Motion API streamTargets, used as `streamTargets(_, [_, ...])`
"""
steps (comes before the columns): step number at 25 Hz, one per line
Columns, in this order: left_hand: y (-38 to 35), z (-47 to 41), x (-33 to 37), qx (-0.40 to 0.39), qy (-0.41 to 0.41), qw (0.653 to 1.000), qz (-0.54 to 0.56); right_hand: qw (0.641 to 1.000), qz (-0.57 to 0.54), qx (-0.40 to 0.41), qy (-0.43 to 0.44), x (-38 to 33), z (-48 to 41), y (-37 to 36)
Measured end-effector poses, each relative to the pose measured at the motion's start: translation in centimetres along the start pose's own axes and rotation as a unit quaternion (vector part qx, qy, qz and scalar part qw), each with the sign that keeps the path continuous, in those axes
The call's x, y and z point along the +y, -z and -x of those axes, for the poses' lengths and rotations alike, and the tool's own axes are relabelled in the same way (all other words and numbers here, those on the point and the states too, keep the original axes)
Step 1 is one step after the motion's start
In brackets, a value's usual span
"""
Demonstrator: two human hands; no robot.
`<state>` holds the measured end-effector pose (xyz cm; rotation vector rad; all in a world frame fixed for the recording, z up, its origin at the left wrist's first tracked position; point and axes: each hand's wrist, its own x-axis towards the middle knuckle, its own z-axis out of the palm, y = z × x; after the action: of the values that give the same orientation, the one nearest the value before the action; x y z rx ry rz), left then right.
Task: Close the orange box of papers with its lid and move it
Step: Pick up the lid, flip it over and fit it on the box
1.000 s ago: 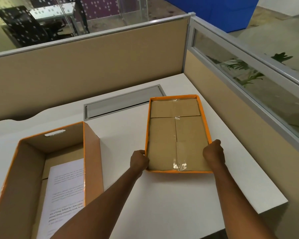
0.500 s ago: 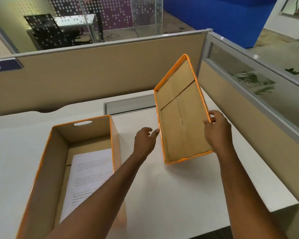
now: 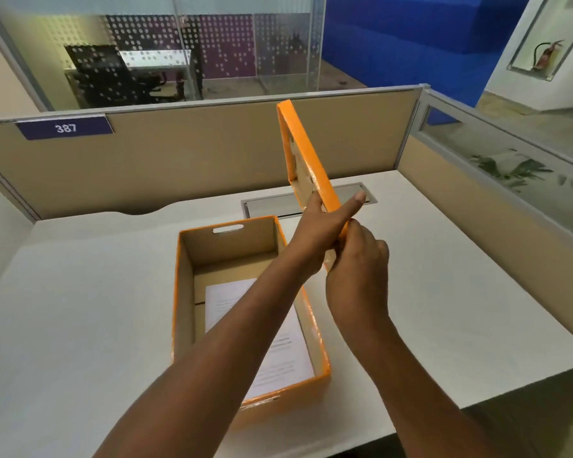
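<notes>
Holding the orange lid (image 3: 306, 160) up on edge w/ 2 hands, above the desk (image 3: 444, 276) & just right of the open orange box (image 3: 248, 302). Long side running up & away, top end tipped left toward the divider (image 3: 196, 153). Left hand (image 3: 321, 226) pinching the lid's low end, thumb out flat. Right hand (image 3: 358, 259) curled on the bottom corner. Papers (image 3: 278, 342) lying flat inside, box's long side pointing away.

There is one view only, from the person's head, looking forward and down across the white desk (image 3: 444, 292) toward the beige partition (image 3: 196, 153) (wide-angle, edges bowed); the forearms fill the near foreground.
</notes>
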<state>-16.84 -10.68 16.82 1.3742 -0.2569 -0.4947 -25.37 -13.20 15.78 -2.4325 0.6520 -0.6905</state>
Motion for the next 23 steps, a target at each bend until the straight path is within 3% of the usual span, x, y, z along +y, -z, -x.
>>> streamTargets(6, [8.0, 3.5, 0.3, 0.072, 0.008, 0.997, 0.018, 0.985, -0.134, -0.107, 0.017, -4.2, 3.8, -1.0])
streamTargets(8, [11.1, 4.5, 0.6, 0.072, 0.006, 0.997, 0.022, 0.982, -0.175, -0.067, 0.003, -3.4, 3.3, -0.6])
streamTargets(10, [14.1, 5.6, 0.7, 0.047, 0.012, 0.997, 0.065, 0.992, -0.127, -0.006, -0.024, -1.4, 2.0, -0.4])
streamTargets(11, [15.5, 6.3, 0.6, 0.034, 0.022, 0.995, 0.095, 0.995, -0.084, -0.015, -0.057, -0.2, 1.2, -0.4])
streamTargets(13, [17.8, 7.8, -0.1, 0.026, 0.048, 0.989, 0.137, 0.981, -0.044, -0.116, -0.151, 2.3, -0.2, -0.7])
streamTargets(15, [19.5, 9.3, -1.3, 0.026, 0.069, 0.985, 0.157, 0.935, -0.111, -0.247, -0.227, 3.9, -0.6, -1.0])
streamTargets(17, [20.2, 10.6, -2.8, 0.033, 0.076, 0.984, 0.157, 0.908, -0.176, -0.291, -0.245, 4.8, 0.2, -1.9])
streamTargets(19, [19.8, 11.5, -4.4, 0.113, 0.050, 0.991, 0.051, 0.928, -0.181, -0.236, -0.223, 5.8, 1.6, -3.4])
streamTargets(21, [18.8, 12.4, -5.8, 0.242, -0.003, 0.965, -0.098, 0.943, -0.179, -0.192, -0.206, 6.4, 2.8, -4.6])
streamTargets(23, [18.3, 12.9, -7.3, 0.303, -0.033, 0.940, -0.154, 0.947, -0.182, -0.187, -0.188, 7.0, 3.3, -5.6])
